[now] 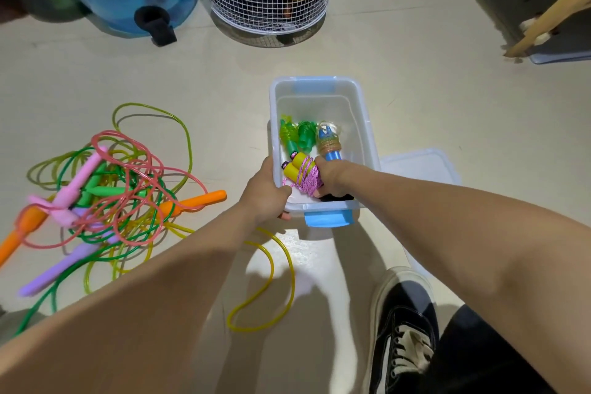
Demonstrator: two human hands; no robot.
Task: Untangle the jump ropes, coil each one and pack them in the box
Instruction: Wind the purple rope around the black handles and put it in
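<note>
Right grip (pixel 329 176) clutches pink coiled rope (pixel 307 178) inside box (pixel 364 134); left grip (pixel 265 193) clasps rim.

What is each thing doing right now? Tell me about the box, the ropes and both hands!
Plastic box: open, partly packed.
Lid: off, beside box.
Pink rope: coiled, in box.
Rope pile: tangled on floor.
Left hand: grips box rim.
Right hand: holds pink rope.
</note>
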